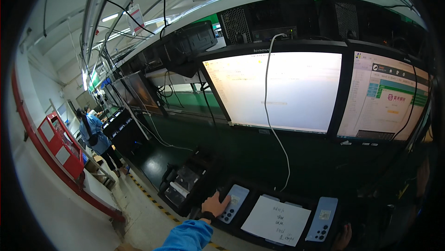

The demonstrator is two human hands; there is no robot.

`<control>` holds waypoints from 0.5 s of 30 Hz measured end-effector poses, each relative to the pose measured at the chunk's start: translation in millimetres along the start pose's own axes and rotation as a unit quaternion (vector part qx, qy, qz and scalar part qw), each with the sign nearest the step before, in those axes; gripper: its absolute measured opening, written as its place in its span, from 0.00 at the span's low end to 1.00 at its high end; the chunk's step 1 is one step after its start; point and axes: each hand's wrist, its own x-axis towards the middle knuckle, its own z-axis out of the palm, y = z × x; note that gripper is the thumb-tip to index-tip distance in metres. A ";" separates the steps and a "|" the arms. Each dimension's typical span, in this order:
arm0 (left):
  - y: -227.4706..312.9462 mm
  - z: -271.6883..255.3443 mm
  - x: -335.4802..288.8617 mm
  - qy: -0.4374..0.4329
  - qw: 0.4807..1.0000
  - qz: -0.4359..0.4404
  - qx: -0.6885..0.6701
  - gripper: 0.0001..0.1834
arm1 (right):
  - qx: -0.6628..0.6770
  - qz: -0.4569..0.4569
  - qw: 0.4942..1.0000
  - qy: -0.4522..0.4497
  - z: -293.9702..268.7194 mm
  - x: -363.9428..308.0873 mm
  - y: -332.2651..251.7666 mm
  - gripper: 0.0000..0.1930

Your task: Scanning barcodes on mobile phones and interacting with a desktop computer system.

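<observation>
My left hand (214,206), with a blue sleeve and a dark wristband, grips the left edge of a light blue smartphone (235,199). The phone lies back side up in a black tray, its round camera lenses toward me and a small label on its back. A white sheet of paper with handwriting (277,221) covers the tray's middle, where edges of other pale blue phones stick out. To its right lies another light blue smartphone (323,218), also back up. Beside that phone, my right hand (343,238) is in shadow and only partly visible; its fingers are hard to make out.
Two lit monitors (282,91) stand behind the dark green bench, with a white cable (267,98) hanging in front of one. A black device (187,179) sits left of the tray. Farther left are a red cabinet (62,144) and a person in blue (95,133).
</observation>
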 end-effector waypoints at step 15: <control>-2.7 5.7 2.4 0.011 1.000 0.000 0.007 0.43 | 0.014 0.007 1.000 0.006 5.5 -10.1 10.6 0.21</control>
